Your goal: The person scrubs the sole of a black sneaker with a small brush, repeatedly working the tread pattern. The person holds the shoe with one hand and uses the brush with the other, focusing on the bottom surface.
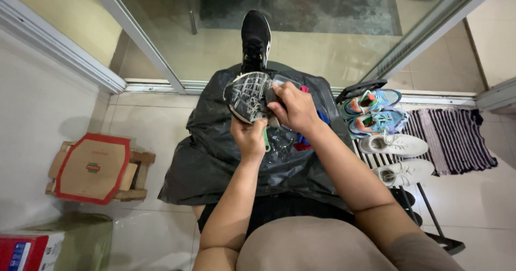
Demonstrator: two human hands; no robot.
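I hold a black shoe sole-up over a black plastic sheet spread on the floor. My left hand grips the shoe from below at its heel end. My right hand rests on the shoe's right side, fingers closed on a small dark object pressed to the grey, worn sole; what it is I cannot tell. A green handle pokes out beside my left hand. The matching black shoe stands upright beyond, by the glass door.
A shoe rack on the right carries two blue-and-orange sneakers and two white sneakers. A striped mat lies beyond it. A wooden stool with a cardboard box stands left. A red carton is at bottom left.
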